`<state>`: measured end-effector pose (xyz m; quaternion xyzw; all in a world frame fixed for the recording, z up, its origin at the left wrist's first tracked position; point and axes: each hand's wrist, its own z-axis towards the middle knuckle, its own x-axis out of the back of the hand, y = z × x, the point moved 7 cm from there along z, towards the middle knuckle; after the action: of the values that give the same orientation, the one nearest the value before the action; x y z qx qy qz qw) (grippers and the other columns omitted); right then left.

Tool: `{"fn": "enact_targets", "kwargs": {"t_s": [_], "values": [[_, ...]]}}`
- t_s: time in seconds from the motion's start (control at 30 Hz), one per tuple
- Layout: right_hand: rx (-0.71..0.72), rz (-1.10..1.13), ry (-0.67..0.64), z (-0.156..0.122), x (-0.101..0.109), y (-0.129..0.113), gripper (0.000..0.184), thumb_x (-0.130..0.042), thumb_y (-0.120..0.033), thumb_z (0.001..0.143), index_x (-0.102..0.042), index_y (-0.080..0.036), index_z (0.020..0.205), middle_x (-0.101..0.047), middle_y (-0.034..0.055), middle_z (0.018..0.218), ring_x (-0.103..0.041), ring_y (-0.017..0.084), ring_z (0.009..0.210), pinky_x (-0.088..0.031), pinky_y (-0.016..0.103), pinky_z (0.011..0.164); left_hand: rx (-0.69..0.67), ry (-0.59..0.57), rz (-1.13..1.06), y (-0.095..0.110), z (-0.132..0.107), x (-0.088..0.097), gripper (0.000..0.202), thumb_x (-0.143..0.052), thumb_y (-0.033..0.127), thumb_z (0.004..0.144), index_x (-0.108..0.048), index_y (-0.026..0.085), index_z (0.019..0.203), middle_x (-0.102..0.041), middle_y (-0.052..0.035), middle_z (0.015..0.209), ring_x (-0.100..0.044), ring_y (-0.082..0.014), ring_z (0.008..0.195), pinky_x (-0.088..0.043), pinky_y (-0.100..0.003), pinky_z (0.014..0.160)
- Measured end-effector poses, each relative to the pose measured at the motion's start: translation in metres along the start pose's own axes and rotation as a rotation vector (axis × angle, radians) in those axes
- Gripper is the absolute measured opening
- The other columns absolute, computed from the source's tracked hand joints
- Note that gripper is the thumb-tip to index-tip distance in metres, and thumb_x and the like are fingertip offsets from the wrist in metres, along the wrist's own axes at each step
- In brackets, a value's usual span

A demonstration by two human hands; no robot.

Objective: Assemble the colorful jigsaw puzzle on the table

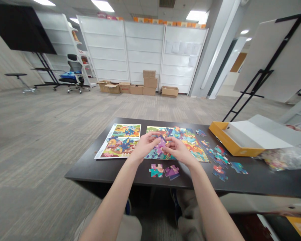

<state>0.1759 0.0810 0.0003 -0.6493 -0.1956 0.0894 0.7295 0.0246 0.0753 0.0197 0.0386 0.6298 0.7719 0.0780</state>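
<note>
Between my two hands is a purple and pink jigsaw puzzle piece (160, 146), raised above a colourful puzzle picture (190, 134). My left hand (144, 146) pinches its left and upper side with thumb and fingers. On the right, the fingers of my right hand (179, 151) are closed on its edge. Whether it is one piece or two joined ones I cannot tell. Nearer to me on the black table lie a teal and pink puzzle piece (156, 170) and a purple puzzle piece (172, 172), touching or nearly so. My hands hide part of the picture behind them.
Left of the puzzle lies a printed picture sheet (120, 140). Several loose puzzle pieces (219, 157) are scattered at the right. Beyond them stand an open yellow box (223, 142) and a clear plastic bag (286, 159). The table's front edge (102, 180) is close to me.
</note>
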Motion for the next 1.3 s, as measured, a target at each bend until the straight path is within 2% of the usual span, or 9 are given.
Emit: {"fn": "enact_targets", "kwargs": {"t_s": [0.1, 0.2, 0.27, 0.4, 0.47, 0.63, 0.77, 1.0, 1.3], "values": [[0.013, -0.014, -0.009, 0.000, 0.002, -0.003, 0.044, -0.078, -0.045, 0.075, -0.055, -0.022, 0.105, -0.069, -0.0027, 0.069, -0.069, 0.018, 0.064, -0.054, 0.031, 0.063, -0.037, -0.052, 0.032, 0.001, -0.001, -0.005, 0.039, -0.080, 0.031, 0.075, -0.070, 0.019, 0.110, -0.070, -0.0101, 0.118, -0.064, -0.0234, 0.105, -0.053, -0.032, 0.083], [0.038, -0.039, -0.016, -0.003, 0.004, -0.013, 0.034, -0.072, -0.051, 0.080, -0.061, -0.021, 0.091, -0.069, -0.0002, 0.074, -0.069, 0.017, 0.067, -0.054, 0.030, 0.064, -0.021, -0.076, 0.070, 0.000, -0.005, -0.007, 0.039, -0.080, 0.030, 0.075, -0.072, 0.019, 0.112, -0.069, -0.0113, 0.124, -0.063, -0.0238, 0.107, -0.054, -0.035, 0.086], [0.053, -0.058, -0.006, -0.004, 0.005, -0.018, 0.034, -0.070, -0.053, 0.082, -0.063, -0.020, 0.082, -0.067, 0.0000, 0.071, -0.068, 0.017, 0.066, -0.054, 0.029, 0.064, -0.005, -0.091, 0.076, 0.000, -0.008, -0.009, 0.041, -0.079, 0.031, 0.077, -0.071, 0.019, 0.115, -0.067, -0.0121, 0.127, -0.063, -0.0236, 0.107, -0.054, -0.035, 0.086], [0.029, -0.068, 0.024, -0.002, 0.006, -0.016, 0.036, -0.072, -0.054, 0.079, -0.065, -0.019, 0.078, -0.065, -0.0003, 0.063, -0.064, 0.015, 0.059, -0.052, 0.027, 0.057, 0.067, -0.053, 0.098, -0.002, -0.013, -0.005, 0.051, -0.080, 0.031, 0.076, -0.065, 0.017, 0.123, -0.071, -0.0108, 0.109, -0.067, -0.0211, 0.094, -0.055, -0.032, 0.078], [0.011, -0.065, 0.085, -0.001, 0.012, -0.012, 0.038, -0.074, -0.055, 0.076, -0.066, -0.018, 0.078, -0.065, -0.0002, 0.062, -0.063, 0.014, 0.057, -0.050, 0.025, 0.053, 0.093, -0.039, 0.109, -0.003, -0.015, -0.002, 0.049, -0.081, 0.032, 0.074, -0.065, 0.016, 0.118, -0.072, -0.0084, 0.098, -0.068, -0.0193, 0.086, -0.054, -0.030, 0.073], [0.016, -0.012, 0.248, -0.003, 0.036, -0.009, 0.040, -0.073, -0.057, 0.075, -0.066, -0.018, 0.077, -0.064, 0.0004, 0.061, -0.060, 0.013, 0.055, -0.048, 0.024, 0.052, 0.090, -0.009, 0.144, 0.003, -0.019, 0.012, 0.037, -0.081, 0.034, 0.073, -0.069, 0.016, 0.103, -0.072, -0.0050, 0.086, -0.067, -0.0161, 0.076, -0.051, -0.026, 0.066], [-0.026, -0.015, 0.202, -0.007, 0.038, -0.007, 0.039, -0.074, -0.056, 0.075, -0.066, -0.018, 0.077, -0.065, 0.0005, 0.063, -0.058, 0.012, 0.054, -0.047, 0.024, 0.050, 0.107, -0.003, 0.107, 0.004, -0.020, 0.015, 0.040, -0.082, 0.037, 0.072, -0.070, 0.016, 0.104, -0.072, -0.0044, 0.083, -0.065, -0.0142, 0.070, -0.050, -0.026, 0.065], [-0.030, -0.024, 0.119, -0.006, 0.023, -0.009, 0.039, -0.073, -0.057, 0.076, -0.066, -0.019, 0.076, -0.066, 0.0003, 0.061, -0.059, 0.012, 0.055, -0.048, 0.024, 0.054, 0.097, -0.026, 0.010, 0.004, -0.018, 0.001, 0.042, -0.082, 0.033, 0.072, -0.068, 0.016, 0.109, -0.071, -0.0040, 0.086, -0.065, -0.0135, 0.070, -0.050, -0.025, 0.064], [-0.028, 0.018, 0.047, -0.009, 0.015, -0.019, 0.042, -0.075, -0.059, 0.075, -0.063, -0.019, 0.072, -0.065, -0.0009, 0.059, -0.058, 0.011, 0.054, -0.048, 0.024, 0.055, 0.105, 0.008, 0.057, 0.004, -0.017, 0.004, 0.036, -0.080, 0.029, 0.071, -0.069, 0.015, 0.103, -0.069, -0.0013, 0.077, -0.061, -0.0114, 0.063, -0.045, -0.023, 0.060]]}}
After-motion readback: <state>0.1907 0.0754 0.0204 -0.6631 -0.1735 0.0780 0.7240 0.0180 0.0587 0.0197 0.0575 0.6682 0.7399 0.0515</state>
